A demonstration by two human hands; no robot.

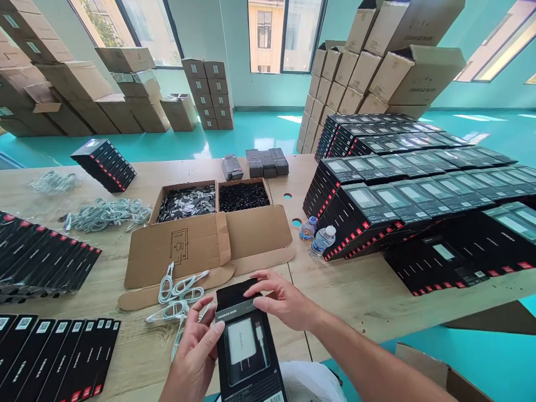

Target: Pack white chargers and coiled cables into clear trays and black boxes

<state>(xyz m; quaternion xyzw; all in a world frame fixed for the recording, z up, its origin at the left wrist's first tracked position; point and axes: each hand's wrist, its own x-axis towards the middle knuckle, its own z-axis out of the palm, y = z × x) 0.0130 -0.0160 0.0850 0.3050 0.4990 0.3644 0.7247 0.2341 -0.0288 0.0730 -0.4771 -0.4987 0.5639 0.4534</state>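
Observation:
A black charger box [247, 357] with a white plug and cable pictured on its front is held upright, tilted away from me, near the table's front edge. My left hand [195, 346] is closed around its left side, thumb on the front. At the top, my right hand [280, 298] has its thumb and fingers bent around the black top flap [237, 293], which stands up. Whether anything lies inside the box is hidden. Just beyond my left hand lie several coiled white cables [180, 296] beside an opened cardboard box lid [180, 251].
Shallow cartons hold silvery discs [188, 202] and small black pieces [244, 196]. Stacked black boxes [377, 206] fill the right side, with two water bottles [322, 240] before them. More black boxes [54, 357] and bundled white cables [109, 215] lie left. A white bag [312, 382] hangs below the edge.

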